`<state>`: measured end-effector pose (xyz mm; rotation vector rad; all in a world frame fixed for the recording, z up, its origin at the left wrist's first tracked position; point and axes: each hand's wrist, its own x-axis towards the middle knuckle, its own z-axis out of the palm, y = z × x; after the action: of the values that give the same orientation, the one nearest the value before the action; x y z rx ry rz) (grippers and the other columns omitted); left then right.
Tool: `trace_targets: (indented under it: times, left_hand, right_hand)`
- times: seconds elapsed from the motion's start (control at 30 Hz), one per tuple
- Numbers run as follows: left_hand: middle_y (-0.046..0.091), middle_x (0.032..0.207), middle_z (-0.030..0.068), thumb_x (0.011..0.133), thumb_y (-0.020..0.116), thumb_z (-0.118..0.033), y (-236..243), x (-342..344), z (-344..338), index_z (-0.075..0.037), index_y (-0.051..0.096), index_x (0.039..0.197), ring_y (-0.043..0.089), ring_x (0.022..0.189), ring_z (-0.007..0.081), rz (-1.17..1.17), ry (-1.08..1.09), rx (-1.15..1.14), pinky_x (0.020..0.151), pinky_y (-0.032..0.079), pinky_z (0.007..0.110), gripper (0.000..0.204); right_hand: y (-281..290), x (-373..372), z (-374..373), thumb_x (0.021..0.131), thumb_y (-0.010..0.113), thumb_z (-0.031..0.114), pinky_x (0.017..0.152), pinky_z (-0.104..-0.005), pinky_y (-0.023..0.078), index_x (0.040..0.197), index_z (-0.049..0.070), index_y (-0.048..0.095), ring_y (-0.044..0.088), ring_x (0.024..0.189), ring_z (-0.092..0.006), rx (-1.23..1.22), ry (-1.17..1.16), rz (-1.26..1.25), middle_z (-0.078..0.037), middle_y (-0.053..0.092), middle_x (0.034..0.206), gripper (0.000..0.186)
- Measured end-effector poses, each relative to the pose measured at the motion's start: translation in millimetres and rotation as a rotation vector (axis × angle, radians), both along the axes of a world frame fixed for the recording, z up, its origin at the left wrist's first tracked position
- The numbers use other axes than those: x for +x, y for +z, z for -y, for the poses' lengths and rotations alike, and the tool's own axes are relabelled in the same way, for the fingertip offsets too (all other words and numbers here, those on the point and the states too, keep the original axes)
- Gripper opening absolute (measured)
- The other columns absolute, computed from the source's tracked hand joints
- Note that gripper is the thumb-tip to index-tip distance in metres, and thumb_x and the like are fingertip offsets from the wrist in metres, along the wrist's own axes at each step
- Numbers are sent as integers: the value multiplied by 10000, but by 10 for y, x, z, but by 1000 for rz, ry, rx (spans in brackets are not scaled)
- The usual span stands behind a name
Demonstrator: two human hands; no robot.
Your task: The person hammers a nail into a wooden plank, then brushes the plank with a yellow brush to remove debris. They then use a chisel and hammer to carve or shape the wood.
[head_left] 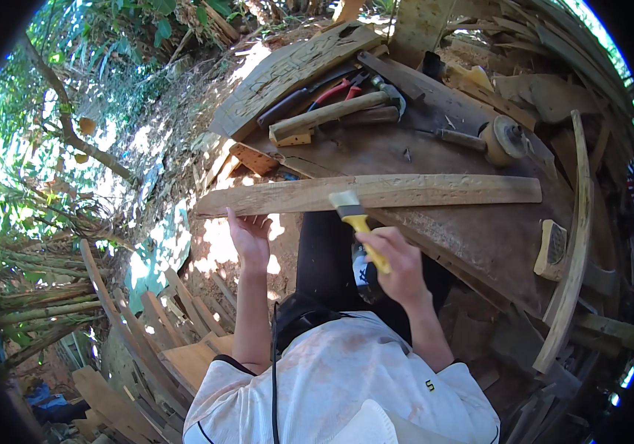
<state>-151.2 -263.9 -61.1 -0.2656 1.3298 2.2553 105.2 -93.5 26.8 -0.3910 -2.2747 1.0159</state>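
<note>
A long wooden slat [443,190] lies crosswise in front of me, its right part over the worktable. My left hand [249,240] holds the slat from below at its left end, fingers curled under the edge. In my right hand [395,266] is a paintbrush [358,222] with a yellow handle and pale bristles; the bristles are at the slat's near edge, around its middle, and I cannot tell whether they touch it.
The worktable [465,237] carries a carved board [287,74], red-handled pliers [332,95], other tools, a round wooden mallet [503,140] and a small block [551,248]. A curved slat [570,281] lies at right. Loose slats [139,333] crowd the lower left, beside foliage.
</note>
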Motion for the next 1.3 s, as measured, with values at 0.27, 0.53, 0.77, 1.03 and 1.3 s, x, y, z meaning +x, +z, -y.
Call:
trace_targets:
  times: [0.27, 0.53, 0.77, 1.03, 1.3]
  left_hand:
    - [605, 1230, 112, 1085, 445, -523, 30, 165, -113, -87, 546, 1335, 615, 1031, 253, 25, -23, 48, 867, 502, 385, 512]
    - [633, 1315, 124, 1135, 386, -425, -21, 169, -298, -45, 507, 1426, 617, 1208, 275, -22, 177, 193, 1137, 485, 439, 494]
    - [543, 1481, 196, 1129, 313, -496, 34, 101, -269, -24, 410, 1514, 551, 1352, 320, -12, 177, 140, 1192, 444, 453, 618]
    - [559, 1451, 208, 1134, 337, -454, 11, -27, -230, -6, 446, 1481, 575, 1323, 334, -18, 196, 168, 1174, 470, 465, 577]
    - [578, 1452, 175, 1128, 349, -464, 118, -41, -118, -16, 447, 1495, 577, 1325, 306, 22, 216, 186, 1171, 459, 414, 588]
  right_hand:
    - [19, 1078, -1079, 924, 513, -173, 733, -294, 588, 1241, 28, 684, 674, 825, -175, 47, -626, -13, -104, 662, 1114, 412]
    - [-52, 539, -496, 834, 674, -91, 746, -405, 579, 1223, 112, 702, 706, 938, -315, 178, -399, 22, -119, 678, 1048, 440]
    - [16, 782, -783, 867, 642, -125, 715, -367, 603, 1205, 82, 709, 726, 863, -248, -74, -292, -121, -119, 679, 1035, 402]
    - [38, 1436, -1522, 965, 628, 11, 714, -366, 574, 1200, 50, 676, 714, 860, -272, 148, -921, -112, -123, 683, 1059, 243]
    - [130, 1600, -1579, 1053, 601, 161, 666, -340, 572, 1143, 13, 705, 711, 747, -168, -209, -766, -160, -121, 728, 1116, 202]
